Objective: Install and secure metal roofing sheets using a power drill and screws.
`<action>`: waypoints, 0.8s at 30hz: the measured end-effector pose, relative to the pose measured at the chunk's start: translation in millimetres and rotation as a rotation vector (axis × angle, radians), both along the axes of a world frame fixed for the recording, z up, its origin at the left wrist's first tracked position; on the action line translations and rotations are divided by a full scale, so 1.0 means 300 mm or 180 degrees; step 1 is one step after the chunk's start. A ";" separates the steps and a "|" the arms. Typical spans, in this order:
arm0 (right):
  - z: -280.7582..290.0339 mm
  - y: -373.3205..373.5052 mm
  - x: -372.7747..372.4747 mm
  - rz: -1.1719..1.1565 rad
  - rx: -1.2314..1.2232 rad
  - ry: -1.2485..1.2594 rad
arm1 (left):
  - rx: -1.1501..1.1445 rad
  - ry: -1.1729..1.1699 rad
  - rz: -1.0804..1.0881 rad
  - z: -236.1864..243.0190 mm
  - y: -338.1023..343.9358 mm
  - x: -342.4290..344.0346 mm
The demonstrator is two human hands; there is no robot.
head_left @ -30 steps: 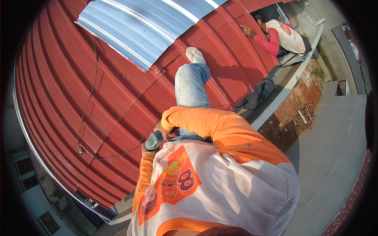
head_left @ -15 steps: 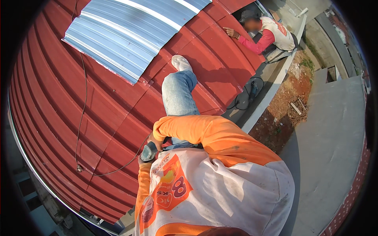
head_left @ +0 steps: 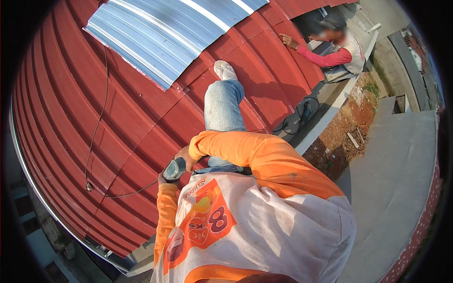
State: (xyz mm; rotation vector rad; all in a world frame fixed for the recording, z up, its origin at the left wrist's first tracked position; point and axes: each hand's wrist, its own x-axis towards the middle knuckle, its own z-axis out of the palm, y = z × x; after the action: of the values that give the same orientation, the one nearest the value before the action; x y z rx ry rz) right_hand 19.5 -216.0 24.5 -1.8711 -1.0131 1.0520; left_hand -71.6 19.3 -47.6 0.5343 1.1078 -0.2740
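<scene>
Both my hands hold a teal corded power tool close to my waist, over the red ribbed roof. My right hand wraps round its upper side, with the fingers partly hidden. My left hand grips its lower left side and shows only in small part. The tool's working end cannot be made out. Its dark cord runs left to a plug joint, then up across the roof. My foot in a pale shoe is planted on the red sheets.
A silver-blue corrugated sheet lies on the roof. At the right, a co-worker sits by an opening, one hand on a red sheet. Another corded tool lies in the gutter beyond the roof edge. Ground and paving lie below.
My hands and the tool have shifted slightly left and up, still together. The co-worker's head has turned and moved, while one hand stays on the sheet. The whole view has shifted a little.
</scene>
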 end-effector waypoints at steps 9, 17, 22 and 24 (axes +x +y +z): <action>0.045 -0.082 0.070 -0.1843 -0.0802 0.0339 | 0.4828 -0.1156 -0.1260 0.556 -0.252 0.564; 0.104 -0.115 0.197 -0.1640 -0.1485 -0.0389 | 0.7419 -0.2846 -0.3368 0.731 -0.677 0.400; -0.098 -0.169 0.156 -0.2631 -0.1427 0.0179 | 0.7880 -0.2843 -0.3117 0.806 -0.642 0.494; -0.084 -0.163 0.170 -0.3155 -0.1183 0.0690 | 0.7923 -0.2988 -0.2950 0.802 -0.636 0.515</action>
State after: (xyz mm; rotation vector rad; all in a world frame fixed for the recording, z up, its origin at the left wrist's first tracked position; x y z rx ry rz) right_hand 70.4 -264.7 -0.7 -2.0924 0.2920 0.8026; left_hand 82.9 -171.6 192.9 2.9242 -0.4637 0.7678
